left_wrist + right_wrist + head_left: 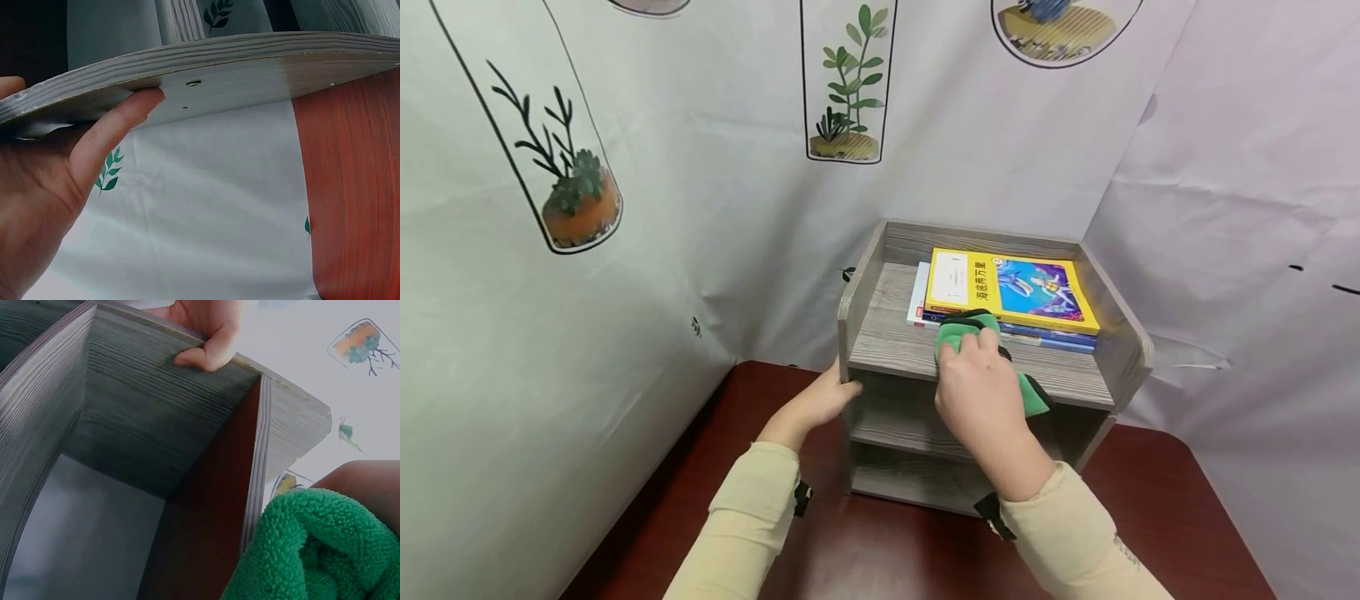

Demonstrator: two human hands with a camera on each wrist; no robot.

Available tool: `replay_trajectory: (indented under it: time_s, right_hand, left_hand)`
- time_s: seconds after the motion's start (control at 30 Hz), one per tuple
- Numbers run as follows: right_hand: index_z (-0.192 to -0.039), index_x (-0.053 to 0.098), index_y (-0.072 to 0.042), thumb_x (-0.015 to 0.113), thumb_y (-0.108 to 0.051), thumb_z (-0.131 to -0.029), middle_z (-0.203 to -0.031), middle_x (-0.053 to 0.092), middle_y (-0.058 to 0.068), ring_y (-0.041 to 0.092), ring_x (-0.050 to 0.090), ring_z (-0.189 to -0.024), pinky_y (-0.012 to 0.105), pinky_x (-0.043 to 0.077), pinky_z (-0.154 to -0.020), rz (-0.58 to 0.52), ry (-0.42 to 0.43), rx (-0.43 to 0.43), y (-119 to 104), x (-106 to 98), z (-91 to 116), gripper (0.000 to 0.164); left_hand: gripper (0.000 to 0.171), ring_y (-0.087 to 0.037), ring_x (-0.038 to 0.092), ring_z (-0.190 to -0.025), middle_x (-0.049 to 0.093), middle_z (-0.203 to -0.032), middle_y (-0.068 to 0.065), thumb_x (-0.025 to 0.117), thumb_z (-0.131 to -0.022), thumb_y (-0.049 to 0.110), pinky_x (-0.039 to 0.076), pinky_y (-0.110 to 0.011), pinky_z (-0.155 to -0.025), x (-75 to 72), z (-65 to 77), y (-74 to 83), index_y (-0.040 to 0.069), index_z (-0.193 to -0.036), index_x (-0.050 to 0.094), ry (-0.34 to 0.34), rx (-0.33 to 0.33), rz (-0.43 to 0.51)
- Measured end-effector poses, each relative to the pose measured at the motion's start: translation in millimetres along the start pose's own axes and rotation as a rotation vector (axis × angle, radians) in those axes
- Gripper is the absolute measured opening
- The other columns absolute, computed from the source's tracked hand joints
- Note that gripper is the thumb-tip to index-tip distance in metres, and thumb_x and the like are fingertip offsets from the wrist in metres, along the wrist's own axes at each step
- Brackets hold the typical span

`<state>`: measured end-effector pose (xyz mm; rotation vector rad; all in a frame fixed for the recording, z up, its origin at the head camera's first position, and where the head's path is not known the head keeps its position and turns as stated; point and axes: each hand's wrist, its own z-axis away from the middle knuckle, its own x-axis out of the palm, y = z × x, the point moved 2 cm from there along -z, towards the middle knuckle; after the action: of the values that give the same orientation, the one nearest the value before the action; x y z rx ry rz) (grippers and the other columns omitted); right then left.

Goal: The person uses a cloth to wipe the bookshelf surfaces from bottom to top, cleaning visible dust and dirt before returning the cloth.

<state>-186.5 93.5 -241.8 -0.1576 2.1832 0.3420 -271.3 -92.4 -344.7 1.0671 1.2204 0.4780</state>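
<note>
A small grey wood-grain shelf [917, 440] stands on the table. My left hand [820, 396] grips its left side panel [219, 84], with the thumb bent round the front edge; in the right wrist view that thumb lies against the panel's inner face. My right hand [981, 392] holds a bunched green cloth [1036, 398] with black edging at the front of the top shelf, by the stacked books. The fluffy green cloth [281, 537] fills the lower right of the right wrist view, hiding most of that hand. A yellow book [1052, 287] lies topmost on the stack.
Below the yellow book are blue-edged books [1052, 337] and a white one [917, 292]. Raised panels border the top shelf at the sides and back. A dark red table [700, 475] bears the shelf, and white plant-printed sheeting [715, 167] hangs close behind and beside it.
</note>
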Motion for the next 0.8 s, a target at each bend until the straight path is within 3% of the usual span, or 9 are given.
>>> replay_trajectory:
  time_s: [0.8]
  right_hand:
    - [-0.083, 0.067, -0.002, 0.062, -0.009, -0.074, -0.077, 0.056, 0.016, 0.028, 0.04, -0.074, 0.034, 0.042, -0.044, -0.006, -0.025, -0.022, -27.4, 3.1, -16.3, 0.013]
  left_hand:
    - [0.077, -0.032, 0.021, -0.134, 0.007, -0.153, -0.016, 0.041, -0.09, 0.011, 0.024, -0.053, -0.101, 0.8, -1.3, -3.2, 0.015, -0.148, -0.01, -0.011, 0.004, 0.022]
